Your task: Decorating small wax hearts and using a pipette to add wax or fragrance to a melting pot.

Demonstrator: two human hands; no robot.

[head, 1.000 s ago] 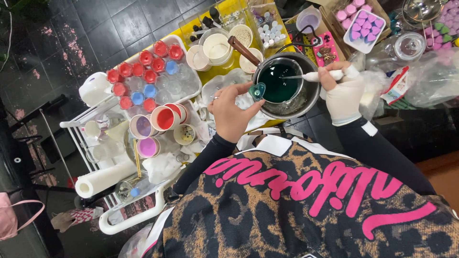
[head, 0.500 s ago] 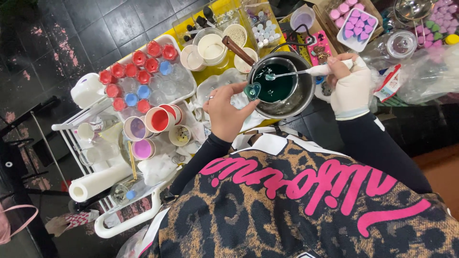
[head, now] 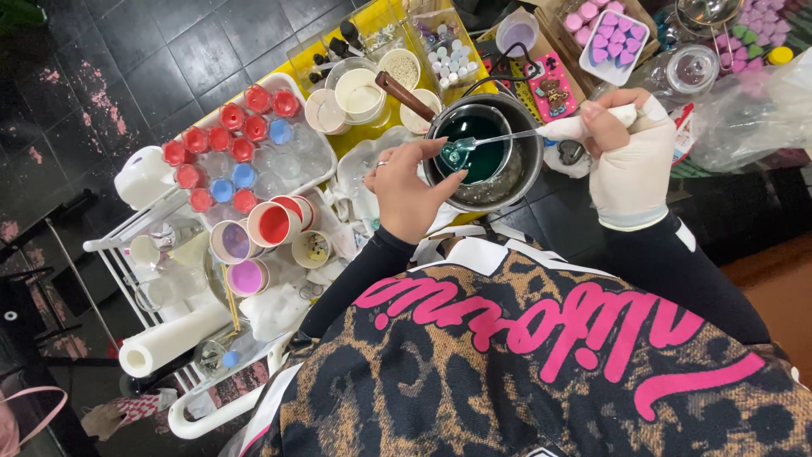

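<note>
My left hand (head: 406, 193), bare with a ring, holds a small clear cup (head: 451, 156) at the near rim of a metal pot (head: 526, 161). The pot holds dark green liquid (head: 478, 145). My right hand (head: 630, 156), in a white glove, grips the white handle of a metal spoon (head: 541, 132). The spoon's bowl rests over the small cup, which shows green inside. A brown wooden handle (head: 404, 95) sticks out from the pot's far left side.
A white tray (head: 317, 161) left of the pot carries several red and blue small cups. Paper cups of red and purple colour (head: 272, 224) stand nearer me. A paper roll (head: 173, 337) lies on the white cart. Pink and purple moulded pieces (head: 607, 35) sit at the back right.
The spoon has swung from over the green liquid to the small cup in my left hand. Both hands sit slightly lower and closer together in the view.
</note>
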